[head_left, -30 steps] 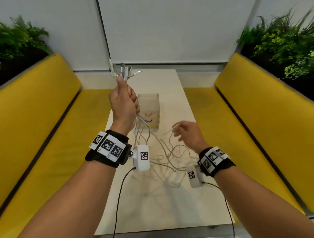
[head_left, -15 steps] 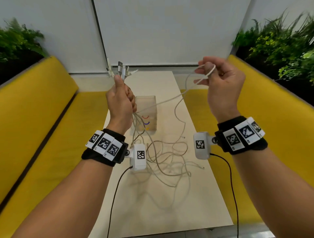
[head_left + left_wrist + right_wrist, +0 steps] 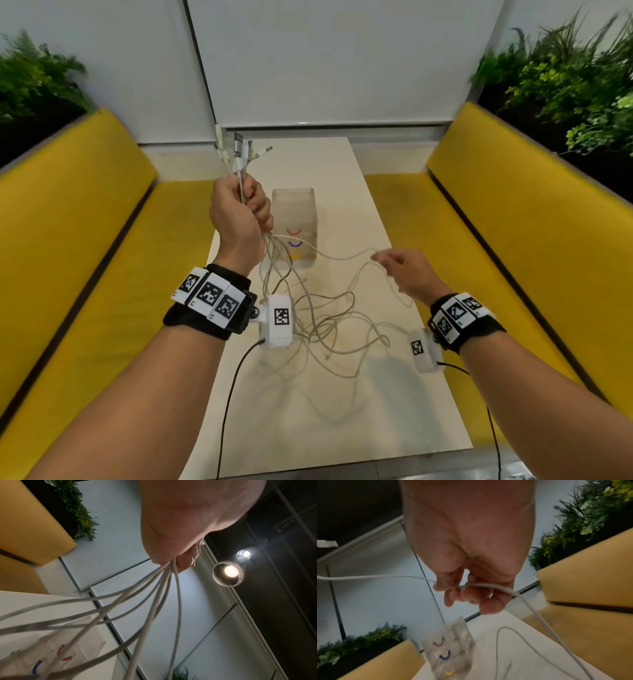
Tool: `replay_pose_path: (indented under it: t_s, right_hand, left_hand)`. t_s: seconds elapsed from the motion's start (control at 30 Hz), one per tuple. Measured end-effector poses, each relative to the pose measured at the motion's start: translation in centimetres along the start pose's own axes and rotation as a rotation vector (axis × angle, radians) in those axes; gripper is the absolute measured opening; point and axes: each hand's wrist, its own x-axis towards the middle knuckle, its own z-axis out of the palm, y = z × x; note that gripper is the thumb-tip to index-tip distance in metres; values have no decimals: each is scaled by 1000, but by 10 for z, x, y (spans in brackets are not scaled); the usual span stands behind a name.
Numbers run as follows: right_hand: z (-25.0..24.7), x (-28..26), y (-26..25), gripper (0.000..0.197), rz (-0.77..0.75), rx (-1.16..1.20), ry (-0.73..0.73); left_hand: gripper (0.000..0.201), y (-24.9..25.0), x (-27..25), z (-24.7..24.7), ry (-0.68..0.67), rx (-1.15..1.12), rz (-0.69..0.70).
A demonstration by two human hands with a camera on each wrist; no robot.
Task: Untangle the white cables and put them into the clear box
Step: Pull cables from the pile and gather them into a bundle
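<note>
My left hand [image 3: 241, 214] is raised in a fist round a bundle of several white cables [image 3: 239, 161]; their plugs stick up above it and the cords [image 3: 161, 588] hang down to a loose tangle [image 3: 329, 325] on the white table [image 3: 342, 421]. Lower and to the right, my right hand [image 3: 404, 270] pinches one white cable [image 3: 488, 585] between thumb and fingers. That cable runs left toward the bundle. The clear box [image 3: 296, 222], marked with red, blue and yellow arcs, stands upright just beyond my left hand, and I see no cable inside it.
Yellow benches [image 3: 68, 240] [image 3: 531, 222] flank the narrow table on both sides. Green plants [image 3: 565, 85] line the ledges behind them, and a white wall [image 3: 325, 61] closes the far end. Black camera leads [image 3: 233, 394] hang from both wrists.
My right hand came down from head height to just above the table, still pinching a cable. The left hand has stayed raised with the bundle.
</note>
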Motion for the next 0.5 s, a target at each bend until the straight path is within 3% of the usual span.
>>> replay_pose_path:
  t_s: [0.1, 0.17, 0.23, 0.33, 0.5]
  right_hand:
    - [5, -5, 21, 23, 123, -83, -220]
    - [4, -7, 21, 29, 102, -118, -291]
    - [0, -8, 6, 37, 48, 49, -191]
    - [-5, -10, -36, 30, -35, 412, -35]
    - [24, -26, -93, 43, -202, 572, -345]
  left_hand:
    - [27, -9, 1, -2, 8, 39, 2]
    - [28, -16, 0, -3, 0, 70, -2]
    - [26, -24, -3, -5, -42, 107, -18]
    - [30, -36, -15, -3, -168, 181, -61]
    - [34, -53, -36, 9, -345, 262, -111]
